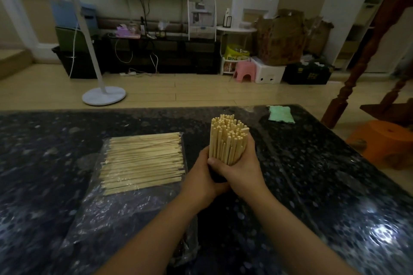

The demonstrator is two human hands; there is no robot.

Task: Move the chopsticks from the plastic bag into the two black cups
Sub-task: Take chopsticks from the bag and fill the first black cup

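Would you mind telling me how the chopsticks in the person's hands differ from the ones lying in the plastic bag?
The held bundle stands upright, ends pointing up; the bagged chopsticks lie flat on the table.
The held bundle is gathered tight and round by the left hand and right hand; the bagged chopsticks spread in a wide layer inside the plastic bag.
Both are pale wooden sticks.

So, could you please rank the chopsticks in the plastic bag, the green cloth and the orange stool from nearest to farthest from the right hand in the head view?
1. Chopsticks in the plastic bag, lying to the left of the right hand.
2. Green cloth, farther back on the table, to the right.
3. Orange stool, off the table, far right.
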